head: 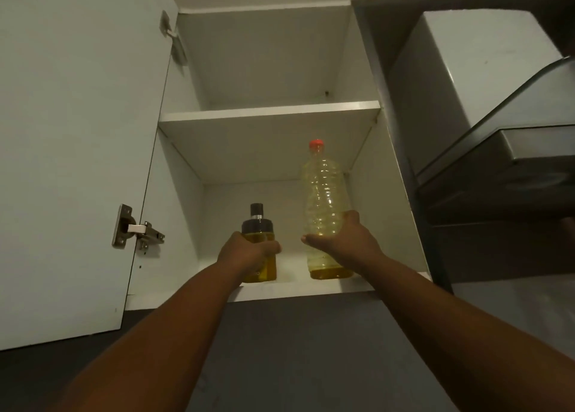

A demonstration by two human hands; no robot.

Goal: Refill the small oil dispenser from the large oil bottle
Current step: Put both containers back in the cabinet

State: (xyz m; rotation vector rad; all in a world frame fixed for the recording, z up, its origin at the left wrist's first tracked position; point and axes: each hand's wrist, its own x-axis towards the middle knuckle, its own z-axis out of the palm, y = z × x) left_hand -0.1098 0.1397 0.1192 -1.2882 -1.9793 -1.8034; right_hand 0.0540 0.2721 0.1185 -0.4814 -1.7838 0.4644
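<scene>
- While the view tilts up into a wall cupboard, its door stands swung wide at the far left, two metal hinges showing on its inner edge.
- Left hand reaches up to the bottom shelf; its grip is closed round the middle of the dispenser, fingers wrapped across the front.
- Dispenser stands upright on the left part of that shelf, dark cap on top, yellow oil filling its lower body.
- Bottle stands upright just right of the dispenser, apart from it, red cap on, yellow oil low in its base.
- Right hand holds the bottle at its lower half, thumb in front, fingers curled round the right side; grip closed on it.
- Upper shelf spans the cupboard above both.
- Grey hood hangs at the right.
</scene>
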